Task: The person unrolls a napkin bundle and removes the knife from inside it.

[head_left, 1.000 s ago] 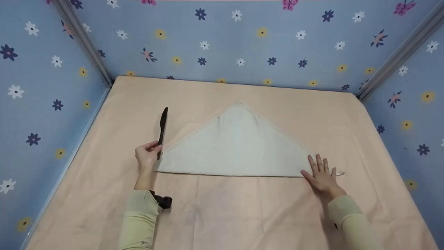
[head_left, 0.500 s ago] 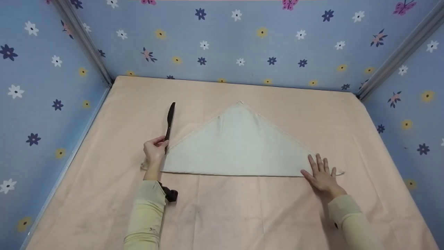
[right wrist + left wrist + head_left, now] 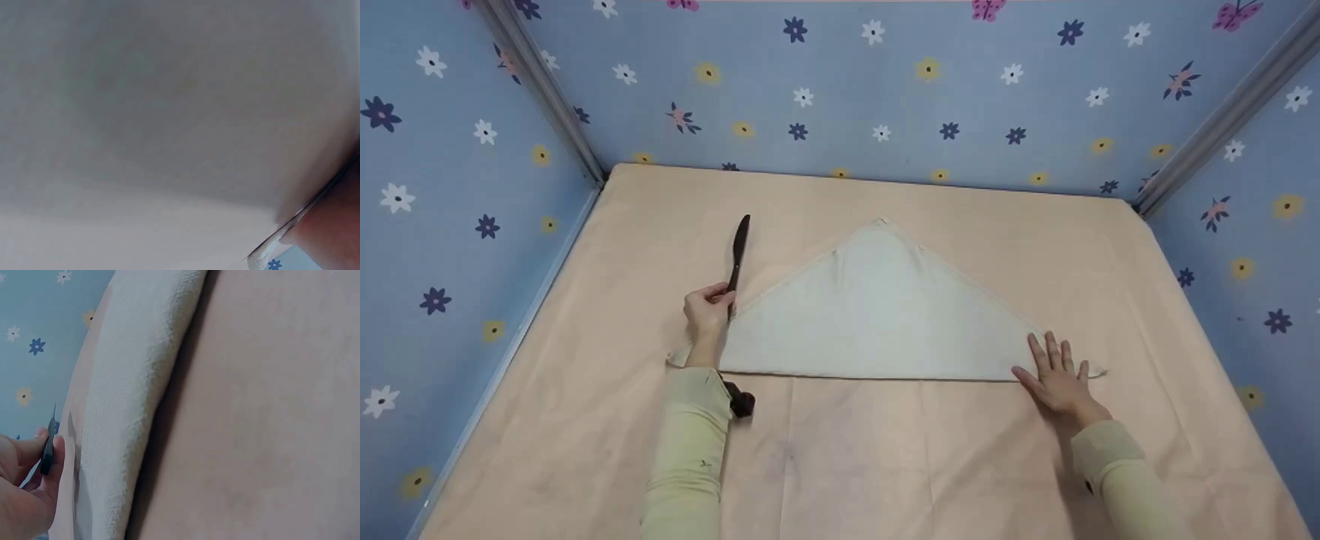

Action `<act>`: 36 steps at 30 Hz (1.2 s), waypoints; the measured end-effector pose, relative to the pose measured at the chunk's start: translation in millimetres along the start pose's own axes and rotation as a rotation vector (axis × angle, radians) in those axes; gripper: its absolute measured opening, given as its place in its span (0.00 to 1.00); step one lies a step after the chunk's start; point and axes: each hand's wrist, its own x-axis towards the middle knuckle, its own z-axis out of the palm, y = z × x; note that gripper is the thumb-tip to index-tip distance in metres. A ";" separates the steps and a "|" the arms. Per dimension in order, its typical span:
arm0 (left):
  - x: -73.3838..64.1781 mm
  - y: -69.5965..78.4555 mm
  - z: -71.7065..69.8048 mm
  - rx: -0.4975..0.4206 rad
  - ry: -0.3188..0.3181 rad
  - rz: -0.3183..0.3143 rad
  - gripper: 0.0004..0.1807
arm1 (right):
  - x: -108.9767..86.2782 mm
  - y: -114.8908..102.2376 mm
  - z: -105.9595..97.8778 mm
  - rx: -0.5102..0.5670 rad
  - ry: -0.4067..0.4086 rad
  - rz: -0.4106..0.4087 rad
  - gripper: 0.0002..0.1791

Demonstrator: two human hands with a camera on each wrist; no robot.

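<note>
A white cloth [image 3: 877, 315], folded into a triangle, lies with its long folded edge nearest me and its peak pointing away. Over its left end, my left hand [image 3: 707, 319] pinches the handle of a black table knife [image 3: 741, 244], whose blade points away from me. The left wrist view shows the knife [image 3: 49, 453] between thumb and fingers, with the cloth's thick fold [image 3: 146, 405] beside it. My right hand [image 3: 1059, 382] rests flat on the cloth's right end, fingers spread. Only part of that hand [image 3: 332, 230] shows in the right wrist view, at the cloth's edge.
A peach tablecloth [image 3: 847, 465] covers the table under everything. Blue flowered panels [image 3: 840, 82] stand along the back and both sides, with grey metal posts [image 3: 544, 97] at the corners. A black wrist camera [image 3: 741, 401] sticks out beside my left cuff.
My left hand has moved right and away from me with the knife, now over the cloth's left end. The cloth's left tip shows behind my wrist. My right hand has stayed in place.
</note>
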 end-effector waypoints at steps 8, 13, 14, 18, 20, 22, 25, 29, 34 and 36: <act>12.0 6.1 13.0 -0.032 0.002 -0.031 0.12 | 1.2 2.5 -2.5 -0.006 -0.008 0.007 0.43; 16.2 10.7 18.9 -0.062 -0.005 -0.063 0.12 | 2.7 3.1 -3.2 -0.017 -0.015 0.013 0.43; 16.7 11.9 19.5 -0.061 -0.005 -0.066 0.12 | 2.8 3.0 -3.1 -0.013 -0.016 0.011 0.43; 19.5 16.4 20.9 -0.072 -0.011 -0.074 0.12 | 2.1 2.0 -1.9 0.001 -0.016 0.010 0.43; 20.9 18.0 20.9 -0.071 -0.016 -0.079 0.12 | 1.6 1.6 -1.2 0.003 -0.015 0.010 0.43; 21.9 19.1 21.2 -0.059 -0.015 -0.076 0.12 | 1.3 1.5 -0.9 -0.002 -0.016 0.010 0.43; 23.0 20.5 21.9 -0.044 -0.015 -0.070 0.12 | 0.8 1.2 -1.1 -0.003 -0.007 0.007 0.43; 23.6 21.4 22.5 -0.006 -0.016 -0.050 0.12 | 0.0 0.7 -0.6 0.001 0.002 0.006 0.43; 25.1 19.4 23.1 0.028 -0.028 -0.054 0.12 | -0.3 1.0 0.4 0.000 0.010 0.001 0.43; 26.3 18.0 22.9 0.011 -0.032 -0.072 0.12 | -0.4 0.7 0.2 -0.001 0.008 -0.001 0.43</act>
